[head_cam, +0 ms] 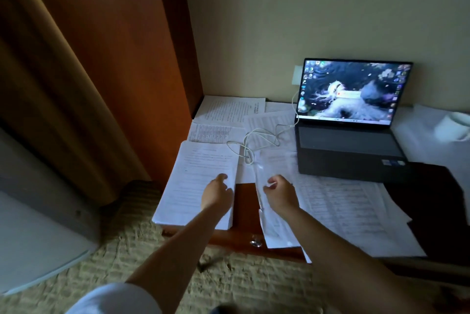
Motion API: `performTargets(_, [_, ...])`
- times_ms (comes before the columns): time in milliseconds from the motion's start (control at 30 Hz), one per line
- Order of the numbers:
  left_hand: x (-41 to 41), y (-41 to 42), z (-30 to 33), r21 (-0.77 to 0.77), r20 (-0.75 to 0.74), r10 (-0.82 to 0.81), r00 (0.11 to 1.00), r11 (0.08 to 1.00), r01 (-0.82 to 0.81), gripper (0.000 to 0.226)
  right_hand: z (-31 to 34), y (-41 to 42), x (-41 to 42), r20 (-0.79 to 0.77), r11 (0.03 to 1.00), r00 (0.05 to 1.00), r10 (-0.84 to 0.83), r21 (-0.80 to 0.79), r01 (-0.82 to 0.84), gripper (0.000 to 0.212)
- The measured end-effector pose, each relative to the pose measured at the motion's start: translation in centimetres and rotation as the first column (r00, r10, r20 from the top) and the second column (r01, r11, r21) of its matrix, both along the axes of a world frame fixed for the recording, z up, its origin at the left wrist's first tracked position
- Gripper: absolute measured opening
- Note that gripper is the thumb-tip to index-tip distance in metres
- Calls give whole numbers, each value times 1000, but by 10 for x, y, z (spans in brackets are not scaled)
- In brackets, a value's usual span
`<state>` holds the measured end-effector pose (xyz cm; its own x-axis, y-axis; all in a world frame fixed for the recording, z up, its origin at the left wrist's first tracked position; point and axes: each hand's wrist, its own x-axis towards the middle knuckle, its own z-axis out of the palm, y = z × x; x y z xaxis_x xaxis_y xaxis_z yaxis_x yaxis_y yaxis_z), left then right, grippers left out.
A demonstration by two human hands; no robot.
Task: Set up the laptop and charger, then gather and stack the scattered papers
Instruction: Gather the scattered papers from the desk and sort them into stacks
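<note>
The dark laptop [351, 135] stands open on the desk's right side with its screen lit. A white charger cable [256, 140] runs from a wall socket [297, 75] to the laptop's left side and coils over the papers. Printed sheets lie scattered across the desk. My left hand [216, 192] rests over the right edge of a white paper stack [195, 181] at the desk's front left, fingers loosely curled. My right hand [278, 192] pinches the edge of another sheaf [272, 227] that overhangs the desk front.
A wooden wardrobe [127, 59] and a curtain [38, 84] stand to the left. A white cup [455, 125] sits at the far right. A dark folder [432, 199] lies right of the laptop. A drawer knob [255, 242] shows at the desk front.
</note>
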<state>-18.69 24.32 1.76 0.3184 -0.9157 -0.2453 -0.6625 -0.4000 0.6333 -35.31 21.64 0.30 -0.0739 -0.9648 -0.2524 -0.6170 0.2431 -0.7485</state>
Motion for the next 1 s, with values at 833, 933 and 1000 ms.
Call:
performTargets(833, [-463,2,-22,18,-72,-541,838,839,544,28,-18,80,-452,75,891,888,-453,61,449,21])
performTargets(933, [-506,-17,-33,8,-95,-566,819,822,569,28,-20,63,-496,22,882,883,-468,69,466,19])
performTargets(1000, [-531,-30,-38,20,-114,-570,814,818,575,29,-21,54,-519,-24,882,886,-462,90,462,18])
